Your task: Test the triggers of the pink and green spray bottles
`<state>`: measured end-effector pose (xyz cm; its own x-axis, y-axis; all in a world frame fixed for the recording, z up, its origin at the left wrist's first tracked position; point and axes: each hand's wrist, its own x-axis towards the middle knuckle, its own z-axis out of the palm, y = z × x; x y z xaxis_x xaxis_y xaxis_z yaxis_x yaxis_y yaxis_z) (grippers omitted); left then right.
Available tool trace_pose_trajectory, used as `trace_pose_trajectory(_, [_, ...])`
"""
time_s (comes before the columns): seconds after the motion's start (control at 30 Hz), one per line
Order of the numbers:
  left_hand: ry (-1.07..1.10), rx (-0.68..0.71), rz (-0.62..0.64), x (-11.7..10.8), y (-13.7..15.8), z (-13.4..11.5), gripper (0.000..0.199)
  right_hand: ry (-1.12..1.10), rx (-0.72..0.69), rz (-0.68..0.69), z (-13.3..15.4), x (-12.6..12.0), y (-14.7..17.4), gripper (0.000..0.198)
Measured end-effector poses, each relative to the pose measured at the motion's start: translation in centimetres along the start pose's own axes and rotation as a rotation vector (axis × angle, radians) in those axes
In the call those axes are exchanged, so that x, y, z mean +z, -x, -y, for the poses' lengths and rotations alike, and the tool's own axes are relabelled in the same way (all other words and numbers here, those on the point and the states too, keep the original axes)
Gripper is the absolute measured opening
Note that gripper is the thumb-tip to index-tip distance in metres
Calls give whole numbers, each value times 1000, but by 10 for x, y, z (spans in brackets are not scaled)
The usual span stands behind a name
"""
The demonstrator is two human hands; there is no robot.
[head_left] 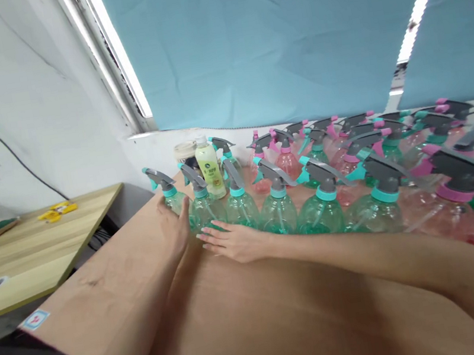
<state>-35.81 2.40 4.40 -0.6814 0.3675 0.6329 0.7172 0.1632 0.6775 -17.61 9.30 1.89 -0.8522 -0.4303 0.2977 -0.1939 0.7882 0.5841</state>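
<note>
A front row of green see-through spray bottles with grey trigger heads and turquoise collars stands upright on the table (241, 315). My left hand (175, 226) is at the leftmost spray bottle (174, 200), its fingers round the left side and the thumb on the near side. My right hand (238, 242) lies flat with its fingers stretched out to the left, close in front of the second spray bottle (206, 209) and the third spray bottle (242, 208). It holds nothing; whether it touches the bottles I cannot tell.
Behind and to the right stand many pink spray bottles (287, 163) and more green ones. A light green bottle (209, 167) and a white tub (185, 151) stand by the wall. At left, a wooden desk (20, 260) bears yellow objects (57, 212).
</note>
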Motion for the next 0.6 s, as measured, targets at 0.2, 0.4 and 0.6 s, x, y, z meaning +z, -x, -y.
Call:
trace_pose_trajectory(0.2, [-24, -27, 13, 0, -2, -4, 53, -54, 26, -20, -7, 2, 4, 38])
trace_pose_trajectory(0.4, [-28, -60, 26, -27, 11, -10, 55, -165, 66, -78, 5, -6, 15, 34])
trace_pose_trajectory(0.6, [16, -50, 77, -59, 58, -23, 58, -323, 276, -186, 37, -45, 33, 41])
